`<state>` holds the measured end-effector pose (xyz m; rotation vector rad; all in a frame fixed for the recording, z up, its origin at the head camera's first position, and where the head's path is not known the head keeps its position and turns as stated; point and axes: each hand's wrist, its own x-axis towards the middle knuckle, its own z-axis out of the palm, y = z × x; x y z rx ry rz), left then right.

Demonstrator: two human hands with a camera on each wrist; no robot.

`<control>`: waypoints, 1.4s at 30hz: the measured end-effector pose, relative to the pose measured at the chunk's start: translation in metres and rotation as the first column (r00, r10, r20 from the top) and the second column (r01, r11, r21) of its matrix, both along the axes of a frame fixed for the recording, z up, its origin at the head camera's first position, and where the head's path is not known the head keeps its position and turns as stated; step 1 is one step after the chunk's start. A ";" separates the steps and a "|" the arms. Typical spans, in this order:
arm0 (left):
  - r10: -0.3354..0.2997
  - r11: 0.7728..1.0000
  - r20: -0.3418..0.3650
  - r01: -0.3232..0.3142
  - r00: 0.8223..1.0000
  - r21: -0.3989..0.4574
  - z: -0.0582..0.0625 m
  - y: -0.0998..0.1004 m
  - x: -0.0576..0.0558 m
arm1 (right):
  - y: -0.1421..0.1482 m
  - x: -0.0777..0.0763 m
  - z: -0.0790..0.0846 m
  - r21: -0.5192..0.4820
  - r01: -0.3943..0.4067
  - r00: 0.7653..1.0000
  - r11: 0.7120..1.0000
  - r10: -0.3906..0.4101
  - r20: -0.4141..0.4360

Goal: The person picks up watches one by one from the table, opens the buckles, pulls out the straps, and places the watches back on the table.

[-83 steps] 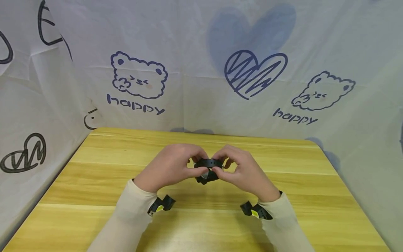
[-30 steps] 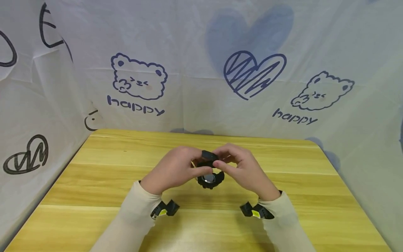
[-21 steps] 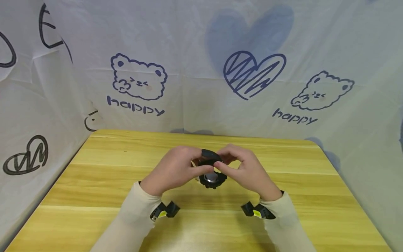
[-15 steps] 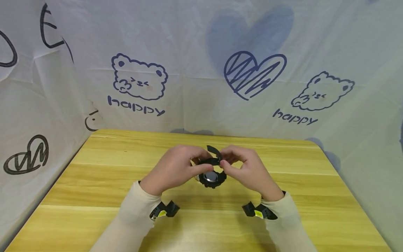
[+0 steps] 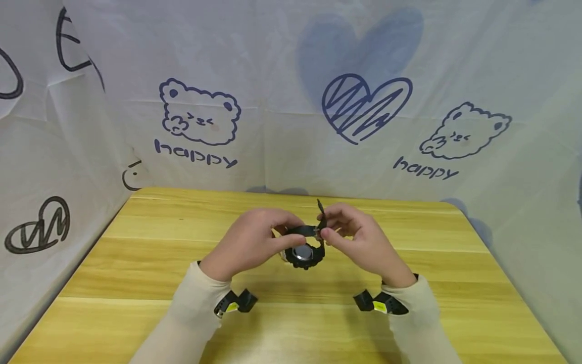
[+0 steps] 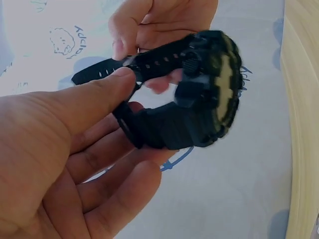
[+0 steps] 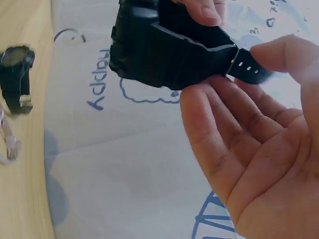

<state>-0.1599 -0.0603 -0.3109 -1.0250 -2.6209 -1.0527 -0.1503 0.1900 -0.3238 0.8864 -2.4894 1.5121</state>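
Note:
A black wristwatch [image 5: 304,262] with a chunky round case hangs between my two hands above the table, its strap making a loop. My left hand [image 5: 252,242] pinches the strap [image 6: 162,62] near the metal buckle, thumb on top. My right hand [image 5: 361,237] pinches the strap by the buckle with thumb and fingers. The holed strap tail [image 7: 251,69] passes through the buckle and sticks out beyond it. In the head view this tail stands up beside the right fingers. The watch's display is turned away in the head view.
On the wooden table [image 5: 291,328], the right wrist view shows another dark watch [image 7: 17,74] and a pale band [image 7: 9,142], cut off by the frame. A white printed cloth [image 5: 273,167] rises behind the table. Black straps [image 5: 381,302] sit on both wrists.
The strap tail, earlier folded over between the hands, has swung right and up to stand upright at the buckle. My right hand has shifted slightly right. The left hand has barely moved.

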 end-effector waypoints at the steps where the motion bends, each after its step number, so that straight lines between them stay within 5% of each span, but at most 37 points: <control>1: 0.006 1.000 0.005 -0.006 1.000 0.006 0.000 -0.001 0.000 | 0.000 0.000 0.001 -0.018 0.000 1.000 1.000 0.000 0.016; 8: -0.002 1.000 0.057 0.000 0.998 0.031 0.001 -0.003 0.000 | 0.001 0.000 0.003 -0.081 -0.026 0.997 0.996 0.032 0.069; 13: 0.009 1.000 0.085 -0.011 0.996 0.016 0.001 -0.005 -0.002 | 0.000 -0.001 0.003 -0.011 -0.033 0.999 0.999 0.033 -0.008; 22: -0.002 0.998 -0.098 0.008 0.995 0.060 0.000 -0.004 -0.005 | -0.005 -0.002 0.003 0.168 -0.023 0.992 0.986 0.044 -0.120; 34: 0.011 1.000 0.021 -0.012 1.000 0.025 -0.008 0.007 -0.001 | -0.011 -0.003 -0.004 0.215 -0.103 0.983 0.971 0.133 -0.130; 42: 0.011 0.999 0.031 -0.012 0.999 0.029 -0.009 0.010 -0.002 | -0.011 -0.003 -0.005 0.236 -0.097 0.984 0.967 0.129 -0.124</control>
